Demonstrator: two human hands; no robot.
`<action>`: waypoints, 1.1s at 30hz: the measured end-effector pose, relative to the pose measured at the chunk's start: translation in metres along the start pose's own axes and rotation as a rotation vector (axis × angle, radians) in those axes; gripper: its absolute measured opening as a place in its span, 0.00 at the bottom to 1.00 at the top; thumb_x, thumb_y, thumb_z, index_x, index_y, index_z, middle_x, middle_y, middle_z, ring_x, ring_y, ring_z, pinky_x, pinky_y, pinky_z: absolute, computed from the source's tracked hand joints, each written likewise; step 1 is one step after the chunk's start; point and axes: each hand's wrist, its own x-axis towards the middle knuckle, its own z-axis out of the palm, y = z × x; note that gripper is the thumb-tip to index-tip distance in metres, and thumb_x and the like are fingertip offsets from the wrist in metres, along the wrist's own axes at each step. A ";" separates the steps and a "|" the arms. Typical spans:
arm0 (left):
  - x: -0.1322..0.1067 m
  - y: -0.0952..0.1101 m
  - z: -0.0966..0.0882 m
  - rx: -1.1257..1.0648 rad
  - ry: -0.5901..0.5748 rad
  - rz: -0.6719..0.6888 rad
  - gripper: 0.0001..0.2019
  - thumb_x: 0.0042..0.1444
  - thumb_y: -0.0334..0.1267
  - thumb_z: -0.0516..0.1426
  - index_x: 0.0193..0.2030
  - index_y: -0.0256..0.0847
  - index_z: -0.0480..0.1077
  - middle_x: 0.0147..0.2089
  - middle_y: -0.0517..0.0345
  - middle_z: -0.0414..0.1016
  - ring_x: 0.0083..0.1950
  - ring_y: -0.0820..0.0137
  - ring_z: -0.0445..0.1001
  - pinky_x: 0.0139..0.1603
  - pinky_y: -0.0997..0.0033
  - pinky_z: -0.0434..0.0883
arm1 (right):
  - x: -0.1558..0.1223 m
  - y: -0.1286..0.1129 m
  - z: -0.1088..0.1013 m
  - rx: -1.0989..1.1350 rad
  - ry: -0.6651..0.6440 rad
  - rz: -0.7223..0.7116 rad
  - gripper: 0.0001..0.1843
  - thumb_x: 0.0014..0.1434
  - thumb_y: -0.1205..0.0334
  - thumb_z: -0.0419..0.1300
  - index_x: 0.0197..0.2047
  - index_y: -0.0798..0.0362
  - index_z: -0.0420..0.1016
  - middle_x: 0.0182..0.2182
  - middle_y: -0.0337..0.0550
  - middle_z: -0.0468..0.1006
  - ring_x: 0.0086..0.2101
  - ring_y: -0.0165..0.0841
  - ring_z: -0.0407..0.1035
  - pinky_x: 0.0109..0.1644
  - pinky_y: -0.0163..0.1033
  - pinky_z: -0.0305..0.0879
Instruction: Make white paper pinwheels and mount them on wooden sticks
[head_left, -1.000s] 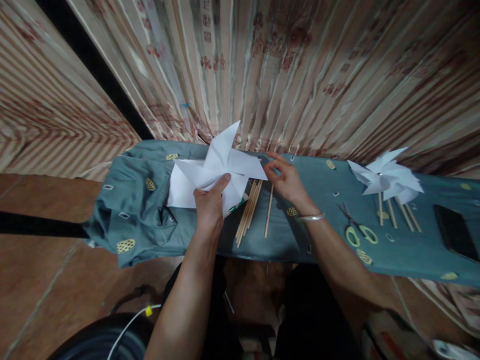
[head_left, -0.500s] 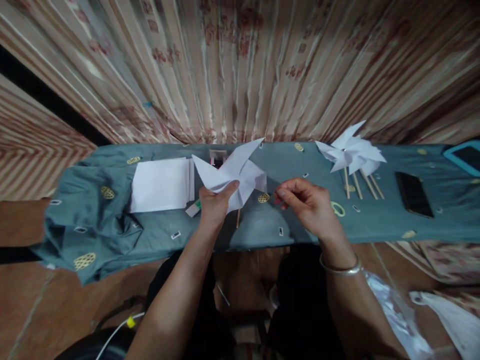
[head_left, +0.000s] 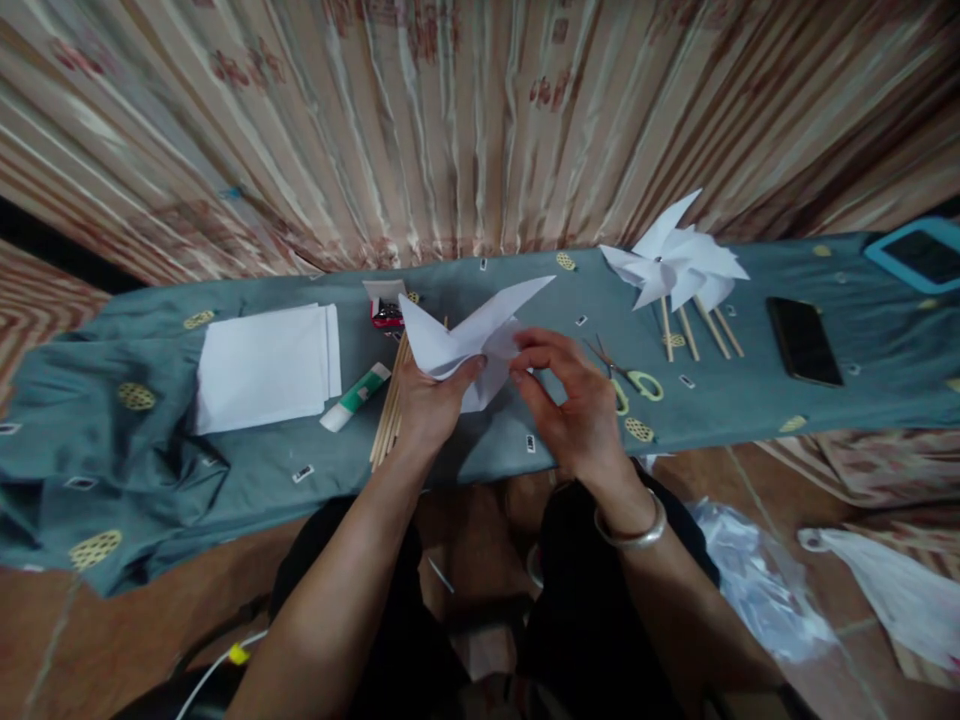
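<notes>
My left hand (head_left: 427, 405) grips a white paper pinwheel (head_left: 457, 335) from below, thumb pressed on its centre, above the teal cloth-covered table (head_left: 247, 470). My right hand (head_left: 574, 400) is closed in a pinch at the pinwheel's right side; whether it holds anything small I cannot make out. A bundle of wooden sticks (head_left: 390, 420) lies on the cloth just under my left hand. A silver bangle circles my right wrist.
A stack of white paper (head_left: 262, 365) and a glue stick (head_left: 356, 397) lie to the left. Scissors (head_left: 630, 378), finished pinwheels on sticks (head_left: 675, 265), a black phone (head_left: 804, 340) and a blue-cased tablet (head_left: 911, 250) lie to the right. A curtain hangs behind. Plastic bags sit on the floor at right.
My right hand moved from the table back to the pinwheel and now pinches at its right side. The view shifted, bringing the sticks and scissors back into sight.
</notes>
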 end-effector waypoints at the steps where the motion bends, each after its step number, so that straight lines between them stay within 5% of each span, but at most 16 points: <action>1: -0.001 -0.001 0.001 -0.011 -0.005 -0.001 0.16 0.38 0.37 0.69 0.36 0.36 0.78 0.34 0.56 0.81 0.35 0.67 0.78 0.39 0.68 0.75 | -0.001 0.001 -0.001 -0.047 0.031 -0.041 0.04 0.59 0.63 0.61 0.37 0.46 0.76 0.56 0.43 0.72 0.59 0.42 0.64 0.64 0.55 0.59; 4: -0.004 0.001 0.003 -0.001 -0.017 -0.015 0.13 0.39 0.37 0.68 0.34 0.36 0.78 0.34 0.55 0.81 0.35 0.66 0.79 0.40 0.66 0.76 | -0.002 0.009 -0.001 -0.081 0.047 -0.078 0.02 0.58 0.62 0.62 0.36 0.46 0.77 0.66 0.36 0.59 0.69 0.45 0.43 0.71 0.60 0.43; 6: -0.006 0.005 0.004 0.045 -0.042 -0.039 0.12 0.39 0.38 0.68 0.33 0.37 0.78 0.34 0.55 0.82 0.36 0.64 0.79 0.40 0.65 0.76 | -0.002 0.018 0.001 -0.047 0.029 -0.054 0.02 0.58 0.61 0.62 0.35 0.46 0.77 0.67 0.34 0.58 0.70 0.45 0.39 0.71 0.61 0.39; 18: -0.012 0.004 0.009 0.049 -0.086 0.001 0.13 0.38 0.37 0.68 0.34 0.35 0.78 0.34 0.53 0.82 0.34 0.64 0.79 0.37 0.65 0.78 | 0.002 0.043 0.007 0.236 -0.041 0.114 0.01 0.54 0.60 0.66 0.32 0.45 0.79 0.60 0.36 0.70 0.67 0.41 0.50 0.72 0.53 0.42; 33: -0.012 -0.001 0.004 0.125 -0.121 0.061 0.13 0.39 0.40 0.68 0.31 0.37 0.76 0.30 0.55 0.80 0.32 0.64 0.78 0.34 0.67 0.76 | 0.003 0.046 0.006 0.229 -0.091 0.147 0.01 0.54 0.60 0.66 0.33 0.44 0.79 0.60 0.36 0.69 0.64 0.39 0.57 0.70 0.53 0.48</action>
